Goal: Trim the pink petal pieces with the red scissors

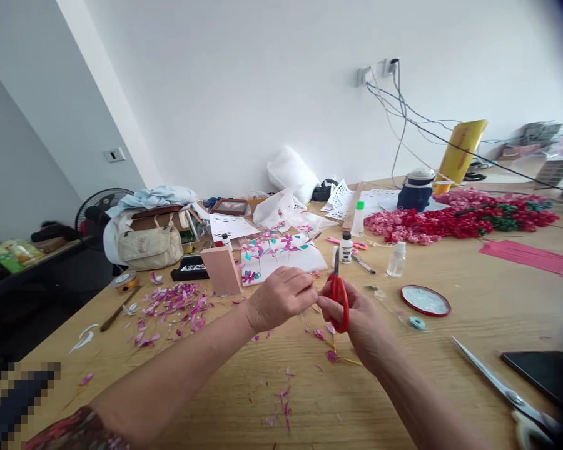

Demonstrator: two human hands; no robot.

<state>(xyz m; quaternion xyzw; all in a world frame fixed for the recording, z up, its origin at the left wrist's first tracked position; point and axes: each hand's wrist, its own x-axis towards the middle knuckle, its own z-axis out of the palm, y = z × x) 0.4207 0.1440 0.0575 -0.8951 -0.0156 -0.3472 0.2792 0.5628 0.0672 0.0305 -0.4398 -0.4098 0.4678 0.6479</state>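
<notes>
My right hand (363, 325) grips small red-handled scissors (338, 290), blades pointing up and away over the wooden table (473, 325). My left hand (281, 297) is closed in a pinch just left of the scissors, its fingertips on a tiny piece I cannot make out. Under the hands lie pink petals on thin yellow stems (332, 355). Behind them is a white sheet (281, 256) with pink and teal petal flowers laid on it.
A heap of pink petals (176, 306) lies left, a pink block (222, 270) beside it. Glue bottles (347, 247), a red lid (425, 300), a red flower pile (464, 215), large scissors (502, 387) and a dark phone (544, 372) sit right. A bag (150, 247) stands far left.
</notes>
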